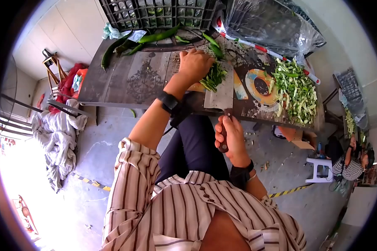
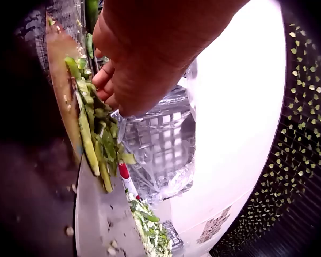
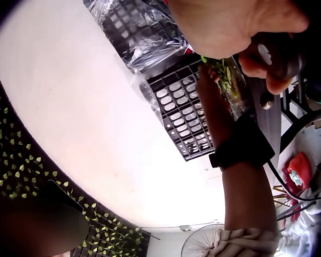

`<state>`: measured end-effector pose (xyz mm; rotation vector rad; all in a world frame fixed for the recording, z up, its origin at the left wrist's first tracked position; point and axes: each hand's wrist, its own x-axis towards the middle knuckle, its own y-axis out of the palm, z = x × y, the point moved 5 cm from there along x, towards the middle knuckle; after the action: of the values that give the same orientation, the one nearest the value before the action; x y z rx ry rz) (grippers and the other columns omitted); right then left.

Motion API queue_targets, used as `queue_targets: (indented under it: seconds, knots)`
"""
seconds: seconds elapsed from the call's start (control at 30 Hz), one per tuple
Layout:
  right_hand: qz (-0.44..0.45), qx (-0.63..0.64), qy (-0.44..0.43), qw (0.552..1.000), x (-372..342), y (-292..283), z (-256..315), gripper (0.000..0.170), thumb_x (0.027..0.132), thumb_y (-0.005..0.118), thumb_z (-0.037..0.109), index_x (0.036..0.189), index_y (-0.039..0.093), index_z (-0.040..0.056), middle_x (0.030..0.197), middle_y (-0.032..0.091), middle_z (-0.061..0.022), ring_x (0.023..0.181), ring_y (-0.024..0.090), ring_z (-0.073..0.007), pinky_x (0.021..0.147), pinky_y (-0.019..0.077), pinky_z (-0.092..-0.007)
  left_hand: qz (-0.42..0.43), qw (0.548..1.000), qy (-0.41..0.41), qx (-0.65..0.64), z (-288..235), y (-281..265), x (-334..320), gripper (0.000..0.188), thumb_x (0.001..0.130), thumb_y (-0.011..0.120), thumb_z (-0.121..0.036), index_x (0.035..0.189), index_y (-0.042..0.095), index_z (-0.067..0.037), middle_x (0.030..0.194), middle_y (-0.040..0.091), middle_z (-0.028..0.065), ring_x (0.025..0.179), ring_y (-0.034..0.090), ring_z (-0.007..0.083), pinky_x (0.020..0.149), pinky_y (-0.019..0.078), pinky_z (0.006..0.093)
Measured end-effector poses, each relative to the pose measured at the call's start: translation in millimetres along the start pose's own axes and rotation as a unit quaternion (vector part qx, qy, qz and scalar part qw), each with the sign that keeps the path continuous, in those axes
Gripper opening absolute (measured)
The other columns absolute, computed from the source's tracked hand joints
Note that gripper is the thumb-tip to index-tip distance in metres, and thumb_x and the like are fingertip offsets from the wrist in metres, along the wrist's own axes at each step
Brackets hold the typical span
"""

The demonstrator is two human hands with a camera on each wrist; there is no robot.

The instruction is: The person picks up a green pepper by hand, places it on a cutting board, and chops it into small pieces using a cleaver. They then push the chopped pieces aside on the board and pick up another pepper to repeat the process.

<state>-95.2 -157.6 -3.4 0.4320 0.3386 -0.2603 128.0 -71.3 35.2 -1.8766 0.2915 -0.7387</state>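
In the head view my left hand [image 1: 195, 65] lies over a bunch of green pepper strips [image 1: 215, 78], holding them on the table. The left wrist view shows its bent fingers [image 2: 103, 80] against the strips, whose cut ends reach over the cleaver blade. My right hand [image 1: 233, 136] grips the dark handle of a cleaver [image 1: 219, 95] at the table's near edge. The broad blade lies flat-looking beside and partly under the strips. A heap of chopped pepper [image 1: 295, 92] spreads over the right part of the table. Whole green peppers [image 1: 159, 37] lie toward the back.
A black plastic crate [image 1: 157, 12] stands behind the dark table [image 1: 130, 90], with a plastic-wrapped crate [image 1: 268, 25] to its right. A red-and-white pole [image 1: 259, 48] runs along the back. Another person [image 1: 349, 163] sits at far right near a white stool [image 1: 319, 169].
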Motion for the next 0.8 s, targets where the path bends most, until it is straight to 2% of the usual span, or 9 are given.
queue_targets:
  seconds: [0.13, 0.27, 0.37, 0.43, 0.47, 0.6, 0.73, 0.8]
  knots:
    - [0.001, -0.005, -0.003, 1.000, 1.5, 1.0, 0.1, 0.022, 0.101, 0.050, 0.028, 0.102, 0.047, 0.0058, 0.074, 0.050, -0.0017, 0.049, 0.047, -0.0083, 0.039, 0.0441, -0.0272, -0.038, 0.998, 0.038, -0.014, -12.8, -4.0, -13.2, 0.028, 0.096, 0.047, -0.033, 0.101, 0.070, -0.019, 0.104, 0.067, 0.0027, 0.105, 0.059, 0.0249, 0.090, 0.0375, 0.0464]
    - [0.000, -0.003, 0.002, 1.000, 0.5, 1.8, 1.2, 0.022, 0.101, 0.050, 0.027, 0.102, 0.047, 0.0060, 0.074, 0.050, -0.0016, 0.049, 0.047, -0.0082, 0.039, 0.0440, -0.0273, -0.060, 0.997, 0.040, -0.021, -15.5, -12.6, -22.5, 0.026, 0.096, 0.048, -0.032, 0.104, 0.071, -0.020, 0.105, 0.067, 0.0024, 0.103, 0.060, 0.0252, 0.091, 0.0380, 0.0462]
    - [0.005, 0.014, 0.008, 1.000, -0.3, 2.2, 1.1, 0.021, 0.101, 0.050, 0.027, 0.102, 0.047, 0.0061, 0.074, 0.050, -0.0015, 0.049, 0.047, -0.0080, 0.039, 0.0440, -0.0274, -0.077, 0.995, 0.027, -0.055, 5.7, -28.9, -32.8, 0.027, 0.090, 0.055, -0.027, 0.111, 0.070, -0.021, 0.108, 0.066, 0.0038, 0.105, 0.059, 0.0263, 0.094, 0.0377, 0.0461]
    - [0.001, 0.009, 0.008, 1.000, -1.1, 1.9, 1.7, 0.022, 0.101, 0.050, 0.028, 0.102, 0.047, 0.0062, 0.074, 0.050, -0.0013, 0.049, 0.047, -0.0080, 0.039, 0.0441, -0.0273, -0.084, 0.994, 0.029, -0.066, 25.3, -41.6, -41.1, 0.038, 0.082, 0.061, -0.023, 0.120, 0.067, -0.021, 0.113, 0.064, 0.0045, 0.111, 0.057, 0.0269, 0.098, 0.0360, 0.0464]
    - [0.002, 0.008, 0.010, 1.000, -0.6, 1.0, 0.9, 0.022, 0.101, 0.050, 0.028, 0.102, 0.047, 0.0062, 0.074, 0.050, -0.0013, 0.049, 0.047, -0.0080, 0.039, 0.0441, -0.0273, -0.007, 0.996, -0.011, -0.087, 36.6, -43.2, -43.3, 0.051, 0.075, 0.064, -0.022, 0.126, 0.063, -0.019, 0.121, 0.061, 0.0067, 0.120, 0.052, 0.0282, 0.102, 0.0337, 0.0462]
    - [0.015, 0.007, 0.006, 1.000, 1.9, -1.7, -0.9, 0.022, 0.101, 0.049, 0.028, 0.103, 0.047, 0.0060, 0.074, 0.050, -0.0012, 0.049, 0.047, -0.0078, 0.040, 0.0441, -0.0271, 0.060, 0.992, -0.040, -0.106, 49.1, -49.3, -50.7, 0.063, 0.071, 0.070, -0.027, 0.131, 0.059, -0.014, 0.128, 0.056, 0.0120, 0.129, 0.045, 0.0323, 0.106, 0.0297, 0.0485]
    - [0.013, -0.002, 0.010, 1.000, 0.4, -1.0, 1.5, 0.022, 0.102, 0.049, 0.028, 0.103, 0.047, 0.0060, 0.074, 0.051, -0.0012, 0.049, 0.047, -0.0076, 0.040, 0.0444, -0.0271, 0.078, 0.991, -0.046, -0.099, 46.2, -35.2, -46.7, 0.059, 0.072, 0.069, -0.027, 0.129, 0.061, -0.014, 0.127, 0.057, 0.0125, 0.125, 0.048, 0.0323, 0.103, 0.0329, 0.0491]
    - [0.013, -0.004, 0.011, 1.000, 1.0, -2.0, 1.2, 0.022, 0.101, 0.050, 0.028, 0.103, 0.048, 0.0060, 0.074, 0.051, -0.0011, 0.049, 0.047, -0.0076, 0.040, 0.0444, -0.0271, 0.051, 0.994, -0.026, -0.097, 41.7, -32.8, -39.9, 0.055, 0.071, 0.069, -0.028, 0.124, 0.064, -0.015, 0.118, 0.062, 0.0142, 0.114, 0.056, 0.0328, 0.096, 0.0389, 0.0474]
